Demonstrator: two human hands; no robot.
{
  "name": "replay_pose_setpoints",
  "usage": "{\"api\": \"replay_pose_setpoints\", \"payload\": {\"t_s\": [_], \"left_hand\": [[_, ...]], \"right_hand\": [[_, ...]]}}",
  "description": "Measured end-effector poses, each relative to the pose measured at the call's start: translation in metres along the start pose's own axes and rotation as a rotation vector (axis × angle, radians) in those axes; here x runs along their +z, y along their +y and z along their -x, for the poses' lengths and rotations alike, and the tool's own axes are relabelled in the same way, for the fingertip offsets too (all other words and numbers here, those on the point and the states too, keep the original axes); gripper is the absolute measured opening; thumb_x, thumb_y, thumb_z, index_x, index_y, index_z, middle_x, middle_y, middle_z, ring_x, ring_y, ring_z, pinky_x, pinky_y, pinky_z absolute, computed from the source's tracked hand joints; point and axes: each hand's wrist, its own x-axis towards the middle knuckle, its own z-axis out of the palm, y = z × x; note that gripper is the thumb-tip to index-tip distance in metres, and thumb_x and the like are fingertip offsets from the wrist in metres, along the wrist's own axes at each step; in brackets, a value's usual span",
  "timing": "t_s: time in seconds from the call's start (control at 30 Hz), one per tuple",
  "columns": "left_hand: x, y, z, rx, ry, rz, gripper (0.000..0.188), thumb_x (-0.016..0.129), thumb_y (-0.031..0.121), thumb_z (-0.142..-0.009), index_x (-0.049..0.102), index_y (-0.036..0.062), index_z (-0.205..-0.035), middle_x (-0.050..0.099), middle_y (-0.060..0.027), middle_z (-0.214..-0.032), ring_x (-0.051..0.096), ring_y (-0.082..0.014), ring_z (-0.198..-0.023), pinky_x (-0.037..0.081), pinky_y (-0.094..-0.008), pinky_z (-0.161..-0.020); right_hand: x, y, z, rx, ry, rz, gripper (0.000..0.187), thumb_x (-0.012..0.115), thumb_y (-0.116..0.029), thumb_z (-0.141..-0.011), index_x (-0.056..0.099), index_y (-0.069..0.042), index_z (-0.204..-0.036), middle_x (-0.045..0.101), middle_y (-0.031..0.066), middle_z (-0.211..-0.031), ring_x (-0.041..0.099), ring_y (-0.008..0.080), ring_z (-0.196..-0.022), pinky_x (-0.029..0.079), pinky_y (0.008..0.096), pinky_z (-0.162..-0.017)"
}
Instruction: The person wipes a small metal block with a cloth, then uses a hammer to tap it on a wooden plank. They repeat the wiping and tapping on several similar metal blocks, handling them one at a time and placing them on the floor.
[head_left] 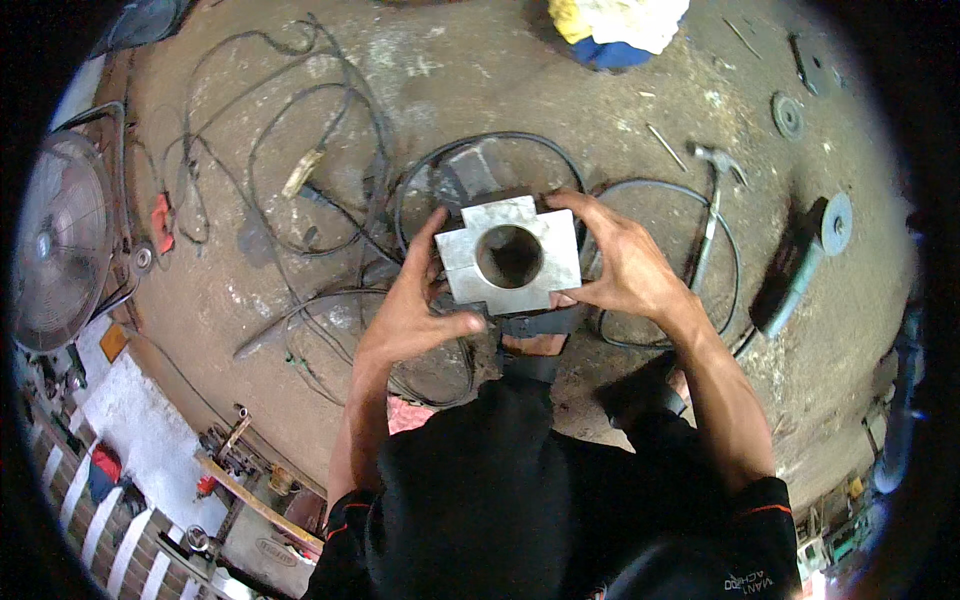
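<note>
Head view: left hand, right hand clamp metal block; bore faces up.

1 head-worn fisheye view, looking steeply down, close above the floor

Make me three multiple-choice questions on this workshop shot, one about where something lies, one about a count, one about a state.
1. Where does the hammer lie?
A. on the ground to the person's right of the metal block
B. on top of the fan
C. between the person's feet

2. How many hands grip the metal block?
A. none
B. one
C. two

3. How is the block's round hole?
A. plugged with a bolt
B. open and facing up
C. covered by a rag

Answers: 1 A, the hammer rests on the dirt floor right of the block. 2 C, the left hand and right hand each clasp a side. 3 B, the bore shows dark and empty toward the camera.
</note>
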Motion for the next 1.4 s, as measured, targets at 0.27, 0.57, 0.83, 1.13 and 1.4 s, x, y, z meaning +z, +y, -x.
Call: {"api": "replay_pose_setpoints", "payload": {"t_s": [0.27,0.57,0.83,1.13,1.4], "left_hand": [[-0.001,-0.008,-0.013,0.214,0.123,-0.493,0.1,0.093,0.016,-0.069,0.041,0.0088,-0.154,0.044,-0.0157,-0.164,0.047,-0.0369,-0.148,0.043,-0.046,-0.12],[-0.006,-0.005,-0.013,0.241,0.147,-0.67,0.094,0.094,0.02,-0.067,0.047,0.0073,-0.148,0.055,-0.0195,-0.151,0.055,-0.0388,-0.139,0.047,-0.0457,-0.115],[-0.004,-0.013,-0.014,0.234,0.175,-0.625,0.095,0.095,0.019,-0.065,0.047,0.0074,-0.147,0.057,-0.0212,-0.148,0.057,-0.0409,-0.137,0.048,-0.0465,-0.114],[-0.002,0.007,0.005,0.177,0.107,-0.633,0.099,0.098,0.027,-0.058,0.052,0.0057,-0.143,0.061,-0.0204,-0.141,0.06,-0.0385,-0.132,0.049,-0.0462,-0.111],[0.009,-0.005,0.03,0.169,0.098,-0.364,0.101,0.1,0.018,-0.056,0.052,0.0043,-0.143,0.054,-0.0176,-0.146,0.059,-0.0309,-0.132,0.053,-0.0415,-0.106]], "right_hand": [[0.0,-0.002,-0.001,0.04,-0.02,0.016,0.107,0.099,-0.023,-0.056,0.047,-0.011,-0.149,0.059,0.017,-0.148,0.057,0.0406,-0.136,0.047,0.0483,-0.115],[-0.001,-0.004,-0.002,0.055,-0.019,0.022,0.108,0.099,-0.022,-0.056,0.046,-0.01,-0.15,0.059,0.0181,-0.146,0.058,0.0416,-0.134,0.048,0.0492,-0.115],[-0.003,0.0,-0.002,0.034,-0.021,0.0,0.105,0.097,-0.019,-0.057,0.046,-0.01,-0.149,0.059,0.0177,-0.147,0.058,0.0415,-0.134,0.048,0.0485,-0.115],[-0.013,-0.017,0.011,0.1,-0.059,-0.07,0.099,0.094,-0.019,-0.058,0.052,-0.007,-0.146,0.062,0.0192,-0.144,0.06,0.0399,-0.133,0.049,0.0476,-0.114],[-0.016,-0.029,0.026,0.022,-0.096,-0.082,0.099,0.095,-0.022,-0.057,0.053,-0.005,-0.145,0.061,0.0229,-0.143,0.06,0.0413,-0.132,0.048,0.0488,-0.115]]}}
